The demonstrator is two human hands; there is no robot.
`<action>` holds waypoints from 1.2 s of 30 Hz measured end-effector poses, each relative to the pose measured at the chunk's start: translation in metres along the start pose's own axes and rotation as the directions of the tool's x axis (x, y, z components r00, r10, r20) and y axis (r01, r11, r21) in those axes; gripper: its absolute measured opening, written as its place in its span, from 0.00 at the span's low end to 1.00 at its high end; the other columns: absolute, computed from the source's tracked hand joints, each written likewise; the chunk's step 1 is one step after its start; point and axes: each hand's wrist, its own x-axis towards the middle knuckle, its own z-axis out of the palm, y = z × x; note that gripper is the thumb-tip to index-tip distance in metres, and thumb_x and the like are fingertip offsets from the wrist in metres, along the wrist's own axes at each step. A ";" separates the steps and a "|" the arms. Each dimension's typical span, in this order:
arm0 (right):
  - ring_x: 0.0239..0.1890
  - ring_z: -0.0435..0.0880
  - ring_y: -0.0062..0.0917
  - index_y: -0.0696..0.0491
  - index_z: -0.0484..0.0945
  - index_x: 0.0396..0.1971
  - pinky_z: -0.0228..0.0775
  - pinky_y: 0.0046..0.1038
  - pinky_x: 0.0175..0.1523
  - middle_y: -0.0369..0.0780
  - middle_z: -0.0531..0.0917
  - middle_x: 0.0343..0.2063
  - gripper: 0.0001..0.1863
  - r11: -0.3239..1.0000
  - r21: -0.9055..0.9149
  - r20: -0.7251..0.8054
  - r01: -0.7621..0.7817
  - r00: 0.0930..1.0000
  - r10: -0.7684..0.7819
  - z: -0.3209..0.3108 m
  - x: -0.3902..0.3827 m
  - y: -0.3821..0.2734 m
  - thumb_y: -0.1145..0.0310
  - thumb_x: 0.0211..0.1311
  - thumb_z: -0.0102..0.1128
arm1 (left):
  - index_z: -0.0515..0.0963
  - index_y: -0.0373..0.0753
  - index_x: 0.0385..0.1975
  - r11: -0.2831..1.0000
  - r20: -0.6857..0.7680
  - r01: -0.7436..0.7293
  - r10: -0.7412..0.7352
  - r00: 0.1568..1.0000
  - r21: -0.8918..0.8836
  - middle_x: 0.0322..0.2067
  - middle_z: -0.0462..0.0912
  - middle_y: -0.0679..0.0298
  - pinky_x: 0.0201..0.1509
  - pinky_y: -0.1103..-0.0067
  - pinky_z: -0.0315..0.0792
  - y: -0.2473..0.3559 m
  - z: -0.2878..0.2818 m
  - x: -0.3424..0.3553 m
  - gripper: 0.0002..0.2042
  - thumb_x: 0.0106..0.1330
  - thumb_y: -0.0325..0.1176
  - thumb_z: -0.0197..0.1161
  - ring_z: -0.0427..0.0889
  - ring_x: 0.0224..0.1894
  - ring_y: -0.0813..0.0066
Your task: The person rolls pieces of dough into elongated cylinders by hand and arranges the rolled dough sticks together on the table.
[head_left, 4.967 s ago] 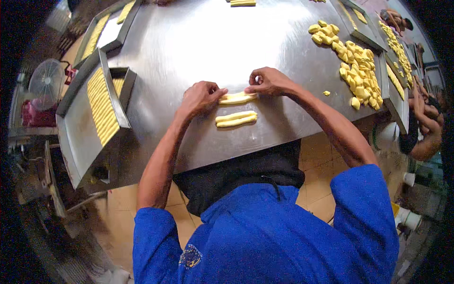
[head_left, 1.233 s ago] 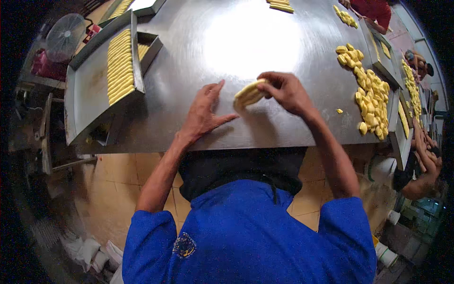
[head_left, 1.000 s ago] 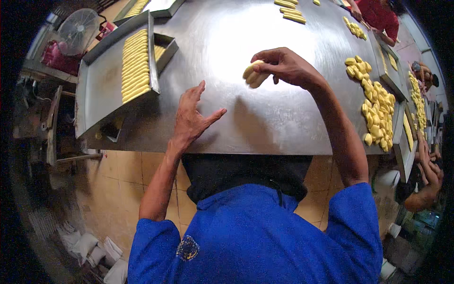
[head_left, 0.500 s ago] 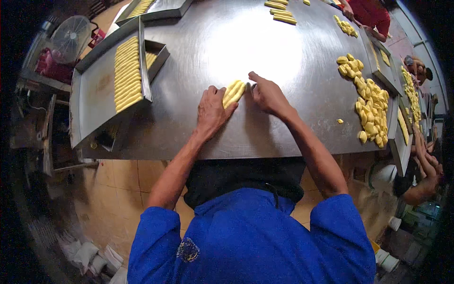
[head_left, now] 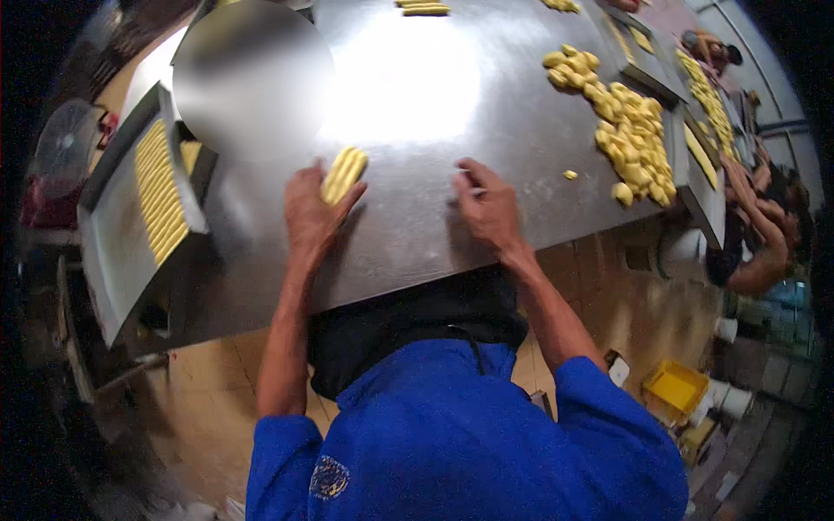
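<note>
My left hand [head_left: 308, 213], slightly blurred, grips a short bundle of pale yellow dough strips [head_left: 346, 172] between thumb and fingers, low over or on the steel table [head_left: 408, 252]. My right hand [head_left: 491, 208] is open to the right of it, fingers loosely curved and apart with nothing in them. To the left, a steel tray [head_left: 113, 260] holds a long row of dough sticks [head_left: 161, 191]. A heap of yellow dough pieces [head_left: 634, 148] lies right of my right hand, with a single small piece [head_left: 571, 174] nearer.
More dough sticks [head_left: 421, 7] lie at the back. Trays [head_left: 712, 217] line the right edge, near co-workers' arms [head_left: 760, 217]. A fan [head_left: 74, 135] stands at left; a yellow crate [head_left: 673, 391] sits on the floor at right. A blurred round patch hides the upper left.
The strips were carried in my right hand about a second ago; now my left hand holds them, shifted leftward. My right hand has let go and moved apart. The view has turned somewhat.
</note>
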 end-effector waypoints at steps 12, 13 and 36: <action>0.27 0.81 0.24 0.58 0.82 0.38 0.76 0.31 0.39 0.35 0.82 0.25 0.17 0.634 -0.087 -0.596 -0.768 0.550 0.584 -0.243 0.024 0.187 0.57 0.70 0.61 | 0.81 0.37 0.53 0.931 0.090 0.106 -0.080 0.993 -0.350 0.42 0.85 0.61 0.44 0.77 0.74 0.053 -0.056 -0.021 0.16 0.67 0.33 0.69 0.79 0.39 0.74; 0.26 0.81 0.21 0.59 0.82 0.37 0.75 0.27 0.34 0.36 0.81 0.22 0.18 0.781 -0.088 -0.704 -0.618 0.593 0.390 -0.264 0.021 0.235 0.56 0.67 0.63 | 0.82 0.37 0.51 0.866 0.189 0.140 -0.053 0.980 -0.480 0.41 0.85 0.61 0.43 0.78 0.74 0.064 -0.044 -0.016 0.15 0.66 0.33 0.69 0.79 0.37 0.75; 0.35 0.85 0.30 0.54 0.83 0.43 0.77 0.31 0.38 0.45 0.83 0.35 0.08 0.898 -0.108 0.349 0.426 0.862 -0.367 -0.039 -0.037 -0.043 0.72 0.65 0.64 | 0.82 0.37 0.47 0.729 0.259 -0.074 0.333 0.907 -0.681 0.41 0.82 0.57 0.42 0.72 0.79 0.098 -0.004 -0.043 0.14 0.61 0.26 0.69 0.85 0.37 0.63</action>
